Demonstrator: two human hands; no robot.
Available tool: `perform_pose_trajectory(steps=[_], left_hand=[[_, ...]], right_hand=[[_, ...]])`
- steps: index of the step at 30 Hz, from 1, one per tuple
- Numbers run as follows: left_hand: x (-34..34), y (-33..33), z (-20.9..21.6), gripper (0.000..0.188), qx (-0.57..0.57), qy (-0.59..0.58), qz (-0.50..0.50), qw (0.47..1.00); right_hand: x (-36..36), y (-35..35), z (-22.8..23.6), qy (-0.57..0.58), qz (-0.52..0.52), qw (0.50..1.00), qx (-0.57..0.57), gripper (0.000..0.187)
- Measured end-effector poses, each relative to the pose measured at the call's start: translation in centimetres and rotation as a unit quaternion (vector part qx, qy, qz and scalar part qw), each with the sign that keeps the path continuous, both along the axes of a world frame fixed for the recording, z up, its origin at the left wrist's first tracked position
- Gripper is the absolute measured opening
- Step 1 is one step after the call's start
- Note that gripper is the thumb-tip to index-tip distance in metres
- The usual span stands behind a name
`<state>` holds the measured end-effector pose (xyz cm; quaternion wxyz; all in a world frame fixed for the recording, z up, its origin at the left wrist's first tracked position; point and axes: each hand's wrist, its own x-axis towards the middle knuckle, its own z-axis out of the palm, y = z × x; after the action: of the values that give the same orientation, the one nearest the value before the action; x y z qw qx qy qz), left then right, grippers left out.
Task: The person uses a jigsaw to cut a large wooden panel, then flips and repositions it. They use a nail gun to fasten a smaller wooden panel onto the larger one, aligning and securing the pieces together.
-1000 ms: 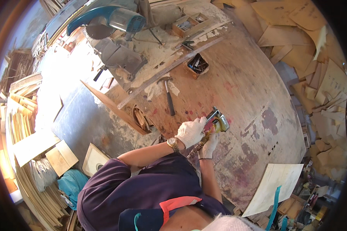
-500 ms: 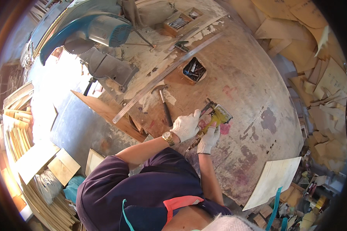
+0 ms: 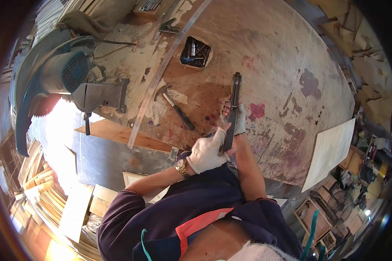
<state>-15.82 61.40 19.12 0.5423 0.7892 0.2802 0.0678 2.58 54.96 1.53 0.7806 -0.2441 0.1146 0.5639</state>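
Observation:
A nail gun (image 3: pixel 234 102) is turned so that its long dark magazine runs up and away from me, over the near part of the worktable (image 3: pixel 274 52). My right hand (image 3: pixel 240 122), in a white glove with bare fingertips, is wrapped round its handle, partly hidden behind the magazine. My left hand (image 3: pixel 206 151), gloved alike, grips the magazine's near end between thumb and fingers, the index finger lying along it. To the left lies a claw hammer (image 3: pixel 179 112) with a black grip.
Beyond the hammer, a recess (image 3: pixel 196 52) in the tabletop holds small metal bits. A long steel ruler (image 3: pixel 163 65) crosses the table. At left stands a blue mitre saw (image 3: pixel 69 71) with its toothed blade exposed. A pale board (image 3: pixel 329 152) leans at the right edge.
The nail gun has been turned from its yellow side to its magazine side and drawn upright. My left hand has moved down to the magazine's near end. The view has shifted too.

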Motion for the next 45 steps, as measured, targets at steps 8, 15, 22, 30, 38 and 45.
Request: perform_pose_trajectory(steps=[8,15,22,30,38,45], left_hand=[[5.1,22.6,-4.2,0.022,0.170,0.051,0.296,0.938],[10.9,45.7,-9.9,0.027,0.320,0.109,0.302,0.891],[15.8,55.4,-16.4,0.036,0.423,0.217,0.140,0.869],[15.2,59.6,-18.4,0.047,0.446,0.280,0.171,0.833],[16.3,58.7,-18.5,0.040,0.432,0.322,0.146,0.830],[14.7,62.4,-18.2,0.050,0.389,0.362,0.164,0.831]], right_hand=[[0.1,-2.1,-3.3,0.059,-0.018,0.992,0.109,0.046],[-0.8,-1.4,-1.9,0.112,-0.023,0.984,0.135,0.043],[-0.8,-0.8,1.2,0.105,-0.048,0.993,0.011,0.047],[-1.6,0.3,2.0,0.144,-0.067,0.985,-0.066,0.053],[-2.0,1.0,3.0,0.117,-0.057,0.964,-0.230,0.052],[-1.6,2.1,4.3,0.084,-0.063,0.964,-0.244,0.046]])
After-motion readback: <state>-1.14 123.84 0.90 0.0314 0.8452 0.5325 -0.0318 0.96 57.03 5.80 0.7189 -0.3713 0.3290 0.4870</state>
